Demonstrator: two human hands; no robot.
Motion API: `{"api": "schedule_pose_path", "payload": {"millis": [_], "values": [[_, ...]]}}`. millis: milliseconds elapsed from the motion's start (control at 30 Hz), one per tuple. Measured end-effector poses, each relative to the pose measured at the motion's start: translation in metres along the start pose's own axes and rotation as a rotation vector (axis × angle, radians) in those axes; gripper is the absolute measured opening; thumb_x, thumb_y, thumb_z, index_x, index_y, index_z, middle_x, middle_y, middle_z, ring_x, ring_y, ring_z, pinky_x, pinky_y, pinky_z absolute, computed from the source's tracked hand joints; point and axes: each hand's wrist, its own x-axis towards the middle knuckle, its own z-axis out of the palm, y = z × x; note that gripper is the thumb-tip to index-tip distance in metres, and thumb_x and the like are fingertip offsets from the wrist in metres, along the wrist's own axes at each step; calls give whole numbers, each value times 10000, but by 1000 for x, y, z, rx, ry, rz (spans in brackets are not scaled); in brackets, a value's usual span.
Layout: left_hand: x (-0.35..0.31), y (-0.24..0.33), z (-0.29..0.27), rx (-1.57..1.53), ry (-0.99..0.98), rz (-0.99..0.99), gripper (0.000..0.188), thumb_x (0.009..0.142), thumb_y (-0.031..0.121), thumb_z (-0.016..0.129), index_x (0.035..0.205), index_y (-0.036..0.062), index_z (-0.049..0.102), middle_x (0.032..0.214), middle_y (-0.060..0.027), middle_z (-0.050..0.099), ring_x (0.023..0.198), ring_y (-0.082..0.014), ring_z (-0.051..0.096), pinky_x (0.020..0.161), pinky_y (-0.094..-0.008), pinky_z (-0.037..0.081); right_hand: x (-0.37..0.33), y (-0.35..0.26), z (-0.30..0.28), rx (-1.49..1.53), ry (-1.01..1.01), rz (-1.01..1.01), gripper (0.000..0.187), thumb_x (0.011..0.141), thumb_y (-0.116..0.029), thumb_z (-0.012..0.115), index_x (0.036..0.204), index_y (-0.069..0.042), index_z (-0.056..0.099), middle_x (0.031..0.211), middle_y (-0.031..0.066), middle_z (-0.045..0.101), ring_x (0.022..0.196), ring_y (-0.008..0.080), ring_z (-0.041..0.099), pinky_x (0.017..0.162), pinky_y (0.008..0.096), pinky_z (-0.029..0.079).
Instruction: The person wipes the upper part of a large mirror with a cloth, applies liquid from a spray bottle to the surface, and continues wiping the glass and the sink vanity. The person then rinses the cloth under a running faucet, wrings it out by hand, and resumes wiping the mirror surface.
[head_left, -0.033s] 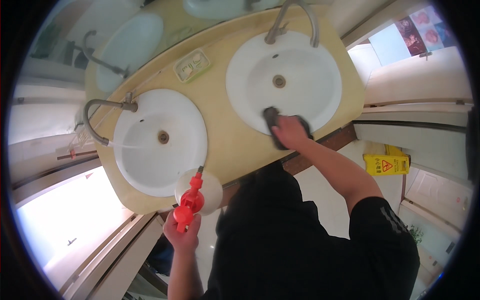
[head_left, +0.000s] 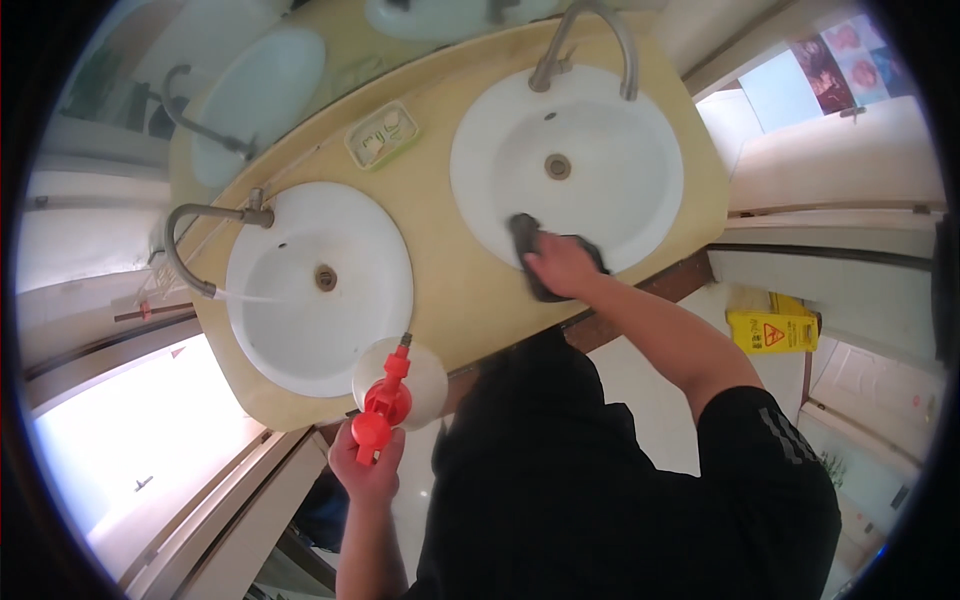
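Note:
My left hand point(head_left: 368, 467) is closed around the handle of a pump spray bottle point(head_left: 428, 385) with a red head and nozzle and a whitish round body. The bottle is beside the front edge of the left sink point(head_left: 320, 350), its nozzle pointing toward the counter. My right hand point(head_left: 565, 265) presses a dark cloth point(head_left: 540, 285) against the front rim of the right sink point(head_left: 630, 190). Part of the cloth bunches out past my fingers and is slightly blurred. The fingertips are partly hidden in it.
A curved faucet point(head_left: 185, 255) at the left sink lets out a thin stream of water. Another faucet point(head_left: 628, 60) arches over the right sink. On the yellow counter point(head_left: 440, 240) sits a soap dish point(head_left: 380, 135). A mirror runs along the back; a yellow caution sign point(head_left: 770, 330) stands right.
My right hand and the cloth have slid a little to the left along the right sink's front rim. The spray bottle in my left hand has barely shifted.

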Motion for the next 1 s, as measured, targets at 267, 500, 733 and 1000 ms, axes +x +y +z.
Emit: {"api": "schedule_pose_path", "payload": {"millis": [267,500,733,1000], "values": [[28,42,76,135,29,-56,289,701,180,803,840,17,610,704,-59,615,608,-130,545,599,-263,462,192,-57,13,759,408,544,609,1010,-409,340,1276,134,409,1375,335,416,1263,439,440,1062,453,366],[43,59,106,131,14,-124,289,700,182,804,844,26,607,689,-74,618,590,-164,546,596,-285,469,245,157,-119,-414,198,769,354,941,-279,563,1246,-106,609,1211,60,642,1077,213,630,846,351,534],[52,58,118,175,24,-89,283,702,180,799,826,31,592,685,-106,613,576,-217,566,571,-315,460,255,35,-49,986,768,583,704,1006,-396,413,1369,170,206,1420,305,381,1321,368,396,1116,394,308],[57,59,113,169,10,-89,274,719,185,791,830,30,594,708,-101,622,600,-227,576,598,-304,463,136,-8,34,434,85,172,429,957,-311,512,1237,13,522,1264,290,521,1147,412,528,984,451,425]]}}
